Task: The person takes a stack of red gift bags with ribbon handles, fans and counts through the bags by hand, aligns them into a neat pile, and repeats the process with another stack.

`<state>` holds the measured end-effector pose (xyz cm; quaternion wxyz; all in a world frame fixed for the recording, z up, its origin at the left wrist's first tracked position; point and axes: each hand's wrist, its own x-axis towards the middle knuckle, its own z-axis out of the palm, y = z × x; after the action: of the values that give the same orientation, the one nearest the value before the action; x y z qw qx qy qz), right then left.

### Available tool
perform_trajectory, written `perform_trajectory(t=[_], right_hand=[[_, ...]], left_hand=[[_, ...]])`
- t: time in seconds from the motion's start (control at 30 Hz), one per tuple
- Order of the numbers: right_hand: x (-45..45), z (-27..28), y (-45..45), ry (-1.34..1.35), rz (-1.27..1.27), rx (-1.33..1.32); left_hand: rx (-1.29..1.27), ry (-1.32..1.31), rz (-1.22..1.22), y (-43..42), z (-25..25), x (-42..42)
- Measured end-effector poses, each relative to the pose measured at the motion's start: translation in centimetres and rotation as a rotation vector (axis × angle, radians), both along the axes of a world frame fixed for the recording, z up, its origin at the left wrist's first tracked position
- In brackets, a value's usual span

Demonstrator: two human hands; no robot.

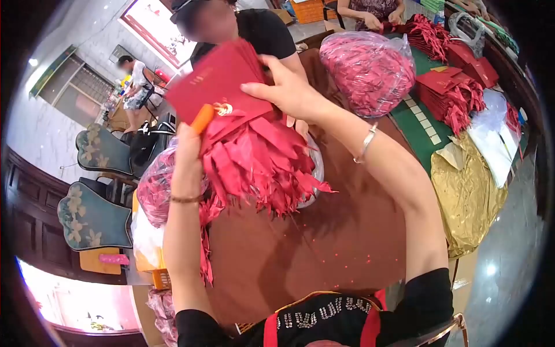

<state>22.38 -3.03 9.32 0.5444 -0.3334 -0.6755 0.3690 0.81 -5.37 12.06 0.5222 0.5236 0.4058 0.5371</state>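
A thick stack of red cards (pixel 217 81) with pink-red ribbons (pixel 254 162) hanging from it is held up above the brown table. My right hand (pixel 283 89) is closed on the stack's right edge, thumb on the front face. At the lower left of the stack, my left hand (pixel 188 144) is closed round an orange-handled tool (pixel 202 118); its working end is hidden. A gold ornament (pixel 224 109) shows at the cards' lower edge, beside the orange handle.
A brown table (pixel 358 214) lies below. A clear bag of red ribbons (pixel 370 72) stands at its far side. More red cards (pixel 442 89) and gold wrapping (pixel 468 196) lie right. A person in black (pixel 266 34) sits opposite; others are behind.
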Motion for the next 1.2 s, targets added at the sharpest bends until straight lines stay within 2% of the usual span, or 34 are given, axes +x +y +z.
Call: perform_trajectory(t=[0.1,0.17,0.2,0.37,0.43,0.5,0.6,0.7,0.87,0.97,1.07,1.17,1.2], right_hand=[[-0.3,-4.2,2.5,-0.114,-0.002,-0.350],[-0.6,-6.5,3.1,-0.099,0.002,-0.465],[-0.7,-7.5,3.8,-0.095,0.000,-0.470],[-0.6,-9.7,5.0,-0.254,-0.016,-0.557],[-0.9,-10.9,5.3,-0.251,-0.043,-0.549],[-1.0,-11.1,4.8,-0.177,-0.087,-0.478],[-0.9,-9.1,3.2,-0.203,-0.113,-0.507],[-1.2,-9.6,3.3,-0.264,-0.135,-0.422],[-1.5,-10.3,3.5,-0.393,-0.165,-0.381],[-1.6,-11.0,3.9,-0.413,-0.147,-0.292],[-1.1,-10.3,3.9,-0.405,-0.085,-0.394],[-0.8,-10.2,4.0,-0.311,-0.033,-0.491],[-0.8,-10.8,4.2,-0.245,-0.032,-0.509]], left_hand=[[-0.359,-0.091,-0.064,2.2,-3.6,0.2],[-0.414,-0.161,-0.098,4.2,-6.8,-0.6],[-0.501,-0.196,-0.154,5.1,-7.9,-1.4],[-0.509,-0.133,-0.147,5.8,-10.1,-1.2],[-0.609,-0.116,-0.141,6.3,-11.0,-1.5],[-0.601,-0.100,-0.177,6.1,-10.8,-1.5],[-0.649,-0.089,-0.194,6.5,-10.8,-1.9],[-0.598,-0.056,-0.124,6.9,-11.4,-1.9],[-0.384,0.201,0.066,5.6,-10.4,-0.5],[-0.371,0.234,0.020,5.5,-10.1,-0.5],[-0.456,0.158,-0.116,6.2,-10.3,-1.4],[-0.562,0.101,-0.118,6.6,-10.4,-1.7],[-0.509,0.153,-0.047,6.6,-10.6,-1.4]])
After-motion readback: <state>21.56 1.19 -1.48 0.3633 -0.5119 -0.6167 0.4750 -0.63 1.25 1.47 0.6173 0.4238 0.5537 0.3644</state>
